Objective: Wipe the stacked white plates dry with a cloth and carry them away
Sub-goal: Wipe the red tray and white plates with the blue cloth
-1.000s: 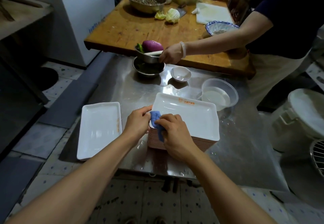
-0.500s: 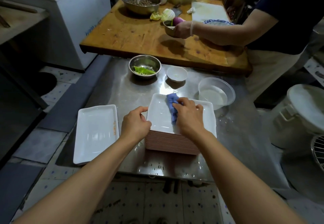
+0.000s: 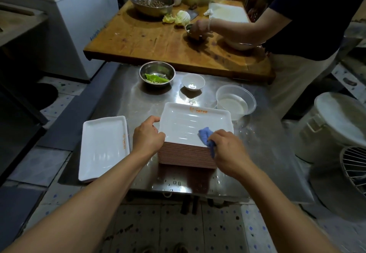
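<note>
Right hand [image 3: 227, 150] clutches blue cloth [image 3: 206, 137] on top plate's near right corner. Left hand [image 3: 147, 135] curls round left edge of plate stack [image 3: 190, 126], mid steel table [image 3: 122, 98]. Single plate [image 3: 103, 146] just left. Beyond: steel bowl [image 3: 157, 73], white dish [image 3: 193, 81], plastic tub [image 3: 235, 101].

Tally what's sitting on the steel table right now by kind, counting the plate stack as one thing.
Plate stack: 1
Single white plate: 1
Blue cloth: 1
Metal bowl with green scraps: 1
Small white bowl: 1
Clear plastic bowl: 1
Total: 6
</note>
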{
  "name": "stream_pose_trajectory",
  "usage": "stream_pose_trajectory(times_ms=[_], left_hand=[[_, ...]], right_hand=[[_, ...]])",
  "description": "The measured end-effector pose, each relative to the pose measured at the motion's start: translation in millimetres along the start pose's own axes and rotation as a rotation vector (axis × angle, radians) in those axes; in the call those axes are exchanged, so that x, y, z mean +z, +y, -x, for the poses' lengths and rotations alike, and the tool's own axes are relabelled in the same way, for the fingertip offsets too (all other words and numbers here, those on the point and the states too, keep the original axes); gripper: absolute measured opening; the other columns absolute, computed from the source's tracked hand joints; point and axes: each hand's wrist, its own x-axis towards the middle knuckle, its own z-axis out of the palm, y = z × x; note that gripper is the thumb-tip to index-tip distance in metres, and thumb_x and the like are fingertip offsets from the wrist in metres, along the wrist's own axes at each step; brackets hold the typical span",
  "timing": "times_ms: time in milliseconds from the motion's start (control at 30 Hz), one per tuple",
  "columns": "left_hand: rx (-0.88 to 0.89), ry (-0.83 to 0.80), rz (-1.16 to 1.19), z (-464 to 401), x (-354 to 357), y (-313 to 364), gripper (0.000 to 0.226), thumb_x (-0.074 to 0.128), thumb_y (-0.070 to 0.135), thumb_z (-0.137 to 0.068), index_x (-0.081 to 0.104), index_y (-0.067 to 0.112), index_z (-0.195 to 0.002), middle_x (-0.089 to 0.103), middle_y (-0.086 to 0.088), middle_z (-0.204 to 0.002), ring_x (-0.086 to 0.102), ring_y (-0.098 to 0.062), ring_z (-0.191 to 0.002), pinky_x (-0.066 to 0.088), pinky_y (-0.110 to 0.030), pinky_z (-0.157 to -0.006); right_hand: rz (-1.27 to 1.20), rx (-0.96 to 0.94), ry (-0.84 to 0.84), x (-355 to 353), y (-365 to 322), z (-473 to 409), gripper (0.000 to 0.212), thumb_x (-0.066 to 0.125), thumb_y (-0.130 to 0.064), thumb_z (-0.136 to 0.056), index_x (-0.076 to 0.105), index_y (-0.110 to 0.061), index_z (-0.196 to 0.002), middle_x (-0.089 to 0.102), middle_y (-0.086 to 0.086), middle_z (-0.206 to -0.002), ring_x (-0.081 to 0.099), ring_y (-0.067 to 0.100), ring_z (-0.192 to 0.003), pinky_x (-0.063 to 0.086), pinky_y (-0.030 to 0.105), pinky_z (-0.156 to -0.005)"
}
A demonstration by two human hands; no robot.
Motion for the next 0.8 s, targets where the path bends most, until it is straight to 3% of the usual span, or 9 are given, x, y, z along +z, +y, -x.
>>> stream_pose_trajectory(times_ms=[133,233,333,400,567,700,800], left_hand=[[-0.005,-0.001,-0.012,1.6,0.1,-0.1,0.043,0.059,0.005,-0.084,0.055,0.019,-0.124,0.049,0.004,-0.064,0.046,-0.012,-0.059,0.031,-0.021,-0.048],[-0.007,-0.003,-0.028,0.8,-0.5,0.9,0.044,0.058,0.005,-0.084,0.054,0.018,-0.126,0.054,-0.002,-0.074,0.049,-0.017,-0.069,0.036,-0.023,-0.057],[-0.002,-0.018,-0.051,1.0,-0.4,1.5,0.044,0.058,0.007,-0.086,0.052,0.018,-0.127,0.063,-0.012,-0.092,0.055,-0.022,-0.078,0.04,-0.023,-0.061],[-0.006,-0.018,-0.052,1.2,0.0,1.0,0.044,0.059,0.007,-0.084,0.053,0.019,-0.126,0.064,-0.013,-0.092,0.057,-0.023,-0.078,0.043,-0.025,-0.059],[-0.011,-0.002,-0.058,1.1,1.5,1.3,0.046,0.058,0.006,-0.08,0.056,0.019,-0.124,0.056,-0.002,-0.076,0.053,-0.022,-0.073,0.037,-0.027,-0.059],[-0.004,0.008,-0.069,2.4,2.3,0.0,0.046,0.058,0.007,-0.08,0.056,0.02,-0.124,0.059,-0.005,-0.08,0.053,-0.023,-0.075,0.039,-0.028,-0.062],[-0.013,0.02,-0.082,2.4,2.3,0.4,0.045,0.058,0.008,-0.082,0.056,0.02,-0.125,0.067,-0.011,-0.094,0.059,-0.027,-0.083,0.046,-0.031,-0.069]], right_hand=[[-0.153,-0.152,-0.064,13.3,-39.9,-10.4,0.036,0.056,-0.005,-0.081,0.059,-0.014,-0.115,0.053,0.005,-0.124,0.046,0.027,-0.111,0.036,0.034,-0.092],[-0.105,-0.257,-0.058,22.2,-64.8,-22.2,0.048,0.055,-0.006,-0.081,0.052,-0.015,-0.128,0.049,0.006,-0.132,0.043,0.028,-0.117,0.033,0.035,-0.098],[-0.05,-0.218,-0.058,23.4,-59.6,-20.2,0.05,0.053,-0.008,-0.084,0.047,-0.022,-0.132,0.039,0.0,-0.142,0.034,0.023,-0.131,0.015,0.042,-0.111],[0.011,-0.153,-0.041,19.3,-42.6,-10.9,0.051,0.053,-0.008,-0.084,0.046,-0.024,-0.132,0.037,-0.003,-0.144,0.032,0.02,-0.133,0.008,0.044,-0.113],[0.217,-0.004,0.007,1.4,2.3,12.2,0.046,0.057,-0.007,-0.081,0.051,-0.026,-0.123,0.047,-0.005,-0.13,0.042,0.02,-0.12,0.019,0.042,-0.103],[0.354,0.022,0.045,-3.2,12.4,20.9,0.036,0.058,-0.004,-0.081,0.053,-0.017,-0.114,0.051,0.002,-0.114,0.042,0.023,-0.108,0.029,0.037,-0.09],[0.36,0.032,0.057,-8.9,12.8,18.9,0.029,0.059,-0.004,-0.083,0.054,-0.016,-0.109,0.052,0.005,-0.106,0.045,0.023,-0.101,0.036,0.033,-0.082]])
